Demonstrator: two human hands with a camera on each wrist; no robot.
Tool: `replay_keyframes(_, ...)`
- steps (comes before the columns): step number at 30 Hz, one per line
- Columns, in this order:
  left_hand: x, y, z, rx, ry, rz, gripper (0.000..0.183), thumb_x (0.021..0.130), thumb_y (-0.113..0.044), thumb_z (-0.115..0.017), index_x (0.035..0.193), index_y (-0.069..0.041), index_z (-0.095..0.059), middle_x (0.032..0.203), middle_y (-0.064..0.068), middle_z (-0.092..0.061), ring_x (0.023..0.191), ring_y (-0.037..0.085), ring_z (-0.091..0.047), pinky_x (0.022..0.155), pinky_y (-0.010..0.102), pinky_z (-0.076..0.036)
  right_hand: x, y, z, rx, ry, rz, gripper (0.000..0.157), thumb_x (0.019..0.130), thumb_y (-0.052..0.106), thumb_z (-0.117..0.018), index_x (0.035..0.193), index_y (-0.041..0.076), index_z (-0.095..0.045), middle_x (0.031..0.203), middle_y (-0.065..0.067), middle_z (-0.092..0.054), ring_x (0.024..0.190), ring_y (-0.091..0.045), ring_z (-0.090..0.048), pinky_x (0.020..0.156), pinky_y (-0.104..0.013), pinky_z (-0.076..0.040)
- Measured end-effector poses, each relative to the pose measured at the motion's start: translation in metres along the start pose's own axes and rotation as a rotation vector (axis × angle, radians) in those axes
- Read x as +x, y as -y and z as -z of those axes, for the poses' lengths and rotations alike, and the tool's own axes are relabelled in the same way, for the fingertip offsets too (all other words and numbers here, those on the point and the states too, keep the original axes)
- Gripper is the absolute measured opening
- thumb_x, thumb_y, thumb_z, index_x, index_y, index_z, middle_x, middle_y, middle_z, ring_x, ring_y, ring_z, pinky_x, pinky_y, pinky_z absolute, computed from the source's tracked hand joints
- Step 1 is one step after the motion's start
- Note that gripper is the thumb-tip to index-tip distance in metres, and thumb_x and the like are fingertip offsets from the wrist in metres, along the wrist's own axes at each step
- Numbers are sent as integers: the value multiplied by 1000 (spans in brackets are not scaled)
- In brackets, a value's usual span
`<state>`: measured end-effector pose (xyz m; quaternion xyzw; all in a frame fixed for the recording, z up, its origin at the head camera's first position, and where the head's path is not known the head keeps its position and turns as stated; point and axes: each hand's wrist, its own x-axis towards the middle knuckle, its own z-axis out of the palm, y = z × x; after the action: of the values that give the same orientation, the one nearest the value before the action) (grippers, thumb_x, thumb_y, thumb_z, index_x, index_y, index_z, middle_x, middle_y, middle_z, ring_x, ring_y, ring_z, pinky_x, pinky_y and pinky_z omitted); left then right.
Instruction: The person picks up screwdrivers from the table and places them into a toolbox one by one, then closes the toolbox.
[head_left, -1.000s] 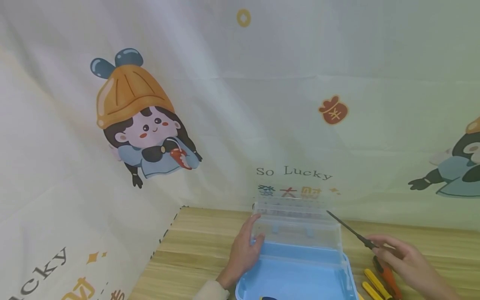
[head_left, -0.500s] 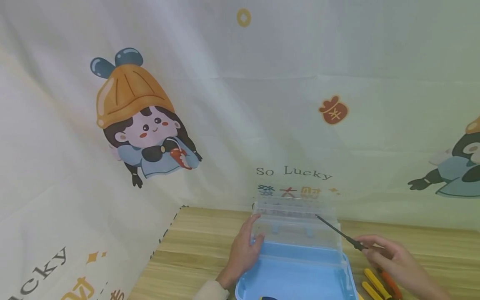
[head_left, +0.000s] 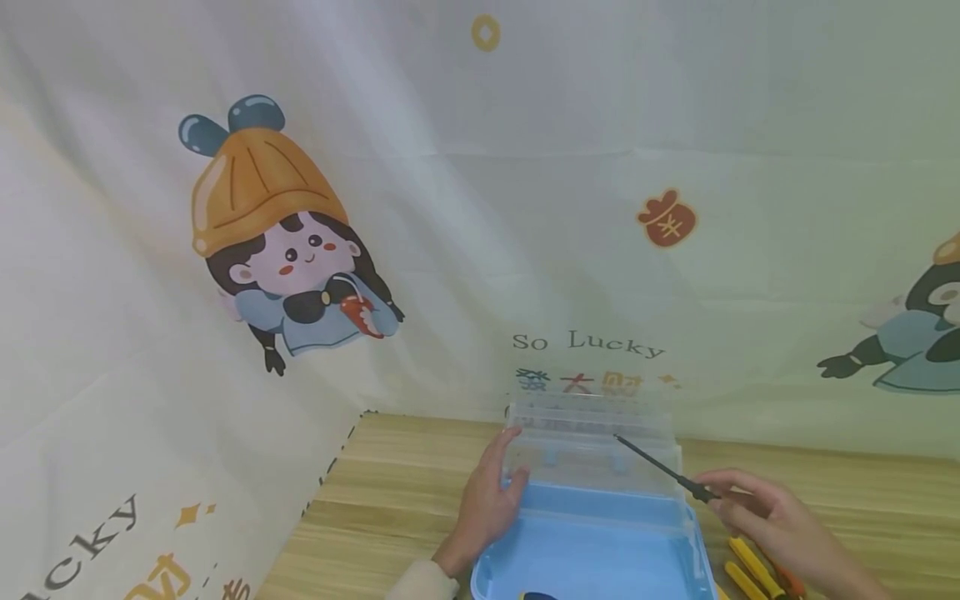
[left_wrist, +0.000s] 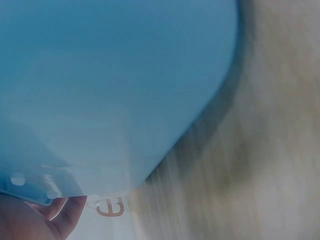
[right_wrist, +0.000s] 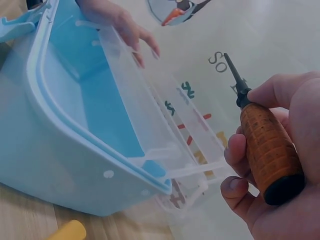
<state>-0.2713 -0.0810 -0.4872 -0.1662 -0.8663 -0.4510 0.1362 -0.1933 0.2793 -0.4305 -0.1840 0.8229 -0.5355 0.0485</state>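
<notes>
a pale cloth backdrop (head_left: 465,242) fills most of the head view, printed with a cartoon figure (head_left: 292,225) at upper left, a second one cut off by the right edge, and the words "so lucky" (head_left: 588,343) at lower middle. below it a wood-grained desk (head_left: 382,500) runs across the bottom of the frame.

on the desk, at bottom centre and cut by the lower edge, sits a light blue box (head_left: 600,554). its clear lid (head_left: 588,468) stands raised along the far side. the left hand (head_left: 489,502) holds the lid by its left edge, thumb on the near face; a pale sleeve (head_left: 423,581) shows at the wrist.

the right hand (head_left: 780,512), at lower right, grips a screwdriver (right_wrist: 272,145) with its fingers wrapped about the orange handle. in the head view the dark shaft points to the upper left, its tip in front of the lid. the right wrist view shows the handle's black end toward the lower right.

beneath the right hand, just beside the box, lie yellow handles (head_left: 752,568) and an orange one (head_left: 787,579). a small dark piece (head_left: 538,596) pokes in at the bottom edge, too cropped to identify.
</notes>
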Motion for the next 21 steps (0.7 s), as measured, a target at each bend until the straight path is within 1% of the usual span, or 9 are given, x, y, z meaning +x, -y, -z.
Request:
replay_keyframes(2,0,1,0,3,-1,-2,53,98,-16,-56,148,-22,-41,156,8,-40,142,33,-39,113,56,-35,1,1,-2,-1,8,3,34,103,13,-50,133,-4,-53,119,3,-65,94,-7,-66,73,-30,-57)
replay_keyframes(6,1,1,-1,2,0,-1,53,98,-17,-56,149,-20,-41,156,7,-40,142,32,-38,114,55,-35,3,3,-4,-11,10,-17,35,103,16,-51,133,-3,-54,117,16,-63,92,-10,-66,73,-28,-57)
replay_keyframes(8,0,1,-1,0,0,-1,53,98,-17,-56,149,-19,-41,156,7,-40,142,33,-38,114,56,-34,3,3,-6,-8,11,-30,36,103,16,-52,133,-4,-54,119,8,-64,91,-12,-66,73,-29,-57)
replay_keyframes(10,0,1,-1,-3,1,-1,53,98,-17,-56,149,-19,-40,156,7,-40,142,33,-38,114,56,-34,4,3,-7,-1,21,-37,36,103,15,-51,133,-5,-53,122,-5,-65,94,-11,-67,74,-29,-58)
replay_keyframes(12,0,1,0,-5,3,-3,53,98,-17,-55,149,-18,-40,156,8,-40,142,33,-38,113,57,-35,4,3,-8,10,36,-53,37,103,15,-51,133,-6,-52,125,-20,-62,94,-9,-66,75,-29,-58)
replay_keyframes(14,0,0,0,-5,3,-5,53,98,-18,-55,149,-17,-40,156,8,-40,142,34,-39,113,57,-34,5,2,-8,21,55,-58,37,104,14,-49,134,-7,-51,128,-29,-58,98,-8,-66,76,-29,-58)
replay_keyframes(17,-1,0,0,-5,5,-7,53,98,-18,-55,149,-16,-40,156,8,-40,143,33,-38,114,56,-34,5,2,-9,16,64,-70,37,104,14,-49,134,-6,-52,130,-31,-56,99,-6,-66,77,-29,-58)
replay_keyframes(20,-1,0,1,-2,4,-7,54,98,-19,-55,149,-16,-41,156,7,-40,143,32,-38,115,55,-33,7,4,-11,7,58,-76,37,103,15,-51,134,-5,-53,131,-30,-56,101,-11,-66,80,-34,-60)
replay_keyframes(21,-1,0,1,-1,3,-8,54,98,-19,-55,149,-16,-41,156,7,-40,143,32,-38,115,55,-33,7,5,-12,6,55,-81,37,103,16,-51,134,-5,-53,132,-30,-56,103,-16,-67,81,-37,-60)
